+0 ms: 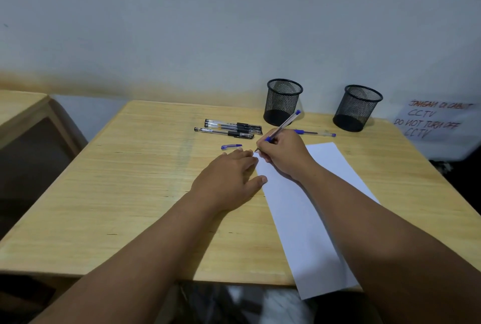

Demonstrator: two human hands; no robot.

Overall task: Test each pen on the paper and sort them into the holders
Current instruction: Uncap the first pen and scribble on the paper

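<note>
Pressure should stay light as we drag the uncapped blue pen [282,125], pinched in our right hand [282,153], over the paper's [307,209] far corner, while our left hand [229,178], flat and grasping nothing, pins that edge.

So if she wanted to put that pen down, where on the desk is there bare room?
The left half of the desk is bare, from the left hand to the near edge. The strip between the two holders is also free. It is crowded around the black pens, cap and blue pen.
</note>
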